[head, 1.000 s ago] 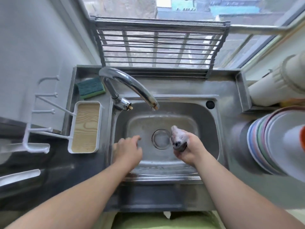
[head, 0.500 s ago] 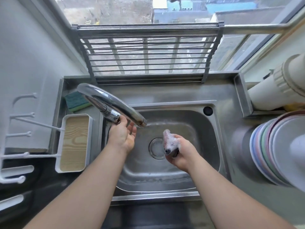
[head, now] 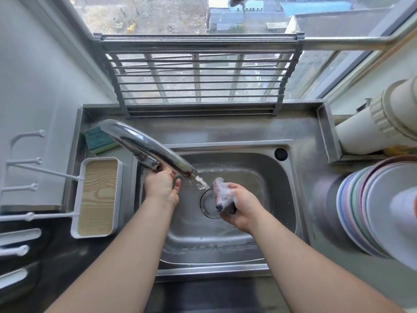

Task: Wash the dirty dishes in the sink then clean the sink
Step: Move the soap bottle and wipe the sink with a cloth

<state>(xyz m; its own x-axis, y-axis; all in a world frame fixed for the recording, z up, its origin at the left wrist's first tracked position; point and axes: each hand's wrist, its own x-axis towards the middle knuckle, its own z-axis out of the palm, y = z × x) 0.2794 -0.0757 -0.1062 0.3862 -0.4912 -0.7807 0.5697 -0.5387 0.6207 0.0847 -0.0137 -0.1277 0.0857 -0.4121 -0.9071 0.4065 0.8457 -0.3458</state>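
The steel sink [head: 277,213] holds no dishes, only some foam along its front wall. My right hand [head: 242,207] grips a soapy pinkish scrubbing cloth [head: 222,195] above the drain [head: 208,205]. My left hand [head: 163,186] is up under the chrome faucet [head: 144,143], its fingers curled round the small handle at the faucet's base. Water runs from the spout [head: 200,181] and falls just left of the cloth.
Several washed plates [head: 370,213] stand stacked at the right, with pale cups [head: 372,129] above them. A green sponge [head: 99,140] and a white tray with a wooden insert [head: 98,195] sit left of the sink. A metal rack [head: 198,75] leans against the window behind.
My left hand rose from the sink's left floor to the faucet handle. Water now flows from the spout. My right hand kept the cloth near the drain.
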